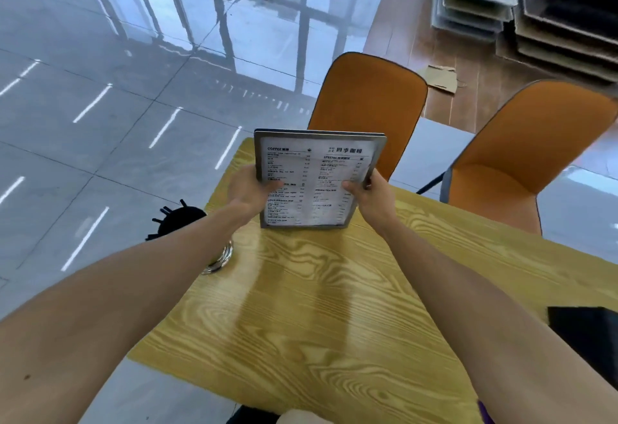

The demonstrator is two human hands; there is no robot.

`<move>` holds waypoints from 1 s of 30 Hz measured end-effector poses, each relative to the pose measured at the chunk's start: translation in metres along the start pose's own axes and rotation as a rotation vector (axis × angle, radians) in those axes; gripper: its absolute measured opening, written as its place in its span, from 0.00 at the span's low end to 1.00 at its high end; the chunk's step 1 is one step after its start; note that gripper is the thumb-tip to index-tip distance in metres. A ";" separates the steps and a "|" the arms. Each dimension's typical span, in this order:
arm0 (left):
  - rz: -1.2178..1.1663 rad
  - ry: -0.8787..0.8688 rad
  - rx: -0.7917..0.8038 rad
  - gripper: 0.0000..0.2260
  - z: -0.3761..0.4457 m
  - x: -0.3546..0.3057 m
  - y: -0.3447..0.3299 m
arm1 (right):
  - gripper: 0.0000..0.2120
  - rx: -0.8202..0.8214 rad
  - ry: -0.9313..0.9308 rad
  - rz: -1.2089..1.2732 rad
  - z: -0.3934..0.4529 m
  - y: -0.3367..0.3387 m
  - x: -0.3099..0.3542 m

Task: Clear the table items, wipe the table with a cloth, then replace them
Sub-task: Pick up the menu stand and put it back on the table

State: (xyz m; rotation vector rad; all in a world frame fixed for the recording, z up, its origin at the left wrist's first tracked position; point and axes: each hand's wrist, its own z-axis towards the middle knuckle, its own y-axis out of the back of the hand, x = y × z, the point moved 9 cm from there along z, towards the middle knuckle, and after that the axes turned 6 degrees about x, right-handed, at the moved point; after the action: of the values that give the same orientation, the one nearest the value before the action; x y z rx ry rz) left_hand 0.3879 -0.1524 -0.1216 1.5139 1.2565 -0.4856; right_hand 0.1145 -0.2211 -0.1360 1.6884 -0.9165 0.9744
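Two hands, one menu [317, 178].
Left hand [249, 191] and right hand [371, 194] each pinch its edges; two orange chairs [368, 106] toward one o'clock; perhaps one glass [220, 258] at nine.

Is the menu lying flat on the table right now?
No, the menu stands upright, gripped at its sides by the left hand and right hand.

both forearms are bare to the elbows, no sleeves or jewellery.

This looks like a café: a printed menu [316, 179] lists coffee, tea and cold drinks, a small wood-grain surface [317, 306] has two orange chairs [368, 102] drawn up, on glossy grey floor tiles [100, 89]. Flattened cardboard [535, 15], possibly packaging, is stacked nearby.
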 end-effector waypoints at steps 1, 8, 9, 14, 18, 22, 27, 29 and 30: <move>0.004 -0.013 0.011 0.12 -0.004 -0.005 -0.012 | 0.14 -0.013 0.003 0.009 -0.009 0.013 -0.005; -0.012 -0.036 0.088 0.12 -0.046 -0.035 -0.100 | 0.14 -0.162 -0.027 0.020 -0.072 0.107 -0.053; -0.015 -0.039 0.099 0.12 -0.052 -0.038 -0.113 | 0.14 -0.178 -0.030 0.014 -0.083 0.119 -0.058; 0.005 -0.075 0.155 0.11 -0.085 -0.052 -0.174 | 0.13 -0.274 -0.098 0.054 -0.134 0.172 -0.100; 0.029 -0.095 0.197 0.11 -0.112 -0.058 -0.219 | 0.12 -0.341 -0.123 0.077 -0.171 0.207 -0.127; 0.031 -0.114 0.225 0.12 -0.137 -0.061 -0.254 | 0.12 -0.387 -0.151 0.106 -0.206 0.232 -0.145; 0.028 -0.112 0.234 0.12 -0.160 -0.063 -0.287 | 0.13 -0.433 -0.173 0.105 -0.239 0.256 -0.163; 0.041 -0.107 0.234 0.13 -0.167 -0.061 -0.298 | 0.13 -0.441 -0.172 0.090 -0.249 0.265 -0.170; 0.050 -0.106 0.234 0.13 -0.171 -0.060 -0.303 | 0.13 -0.442 -0.172 0.095 -0.253 0.267 -0.174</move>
State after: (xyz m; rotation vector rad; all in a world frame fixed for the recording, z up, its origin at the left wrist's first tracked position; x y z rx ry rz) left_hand 0.0481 -0.0628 -0.1501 1.6869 1.1064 -0.6902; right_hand -0.2440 -0.0276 -0.1393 1.3727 -1.2345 0.6325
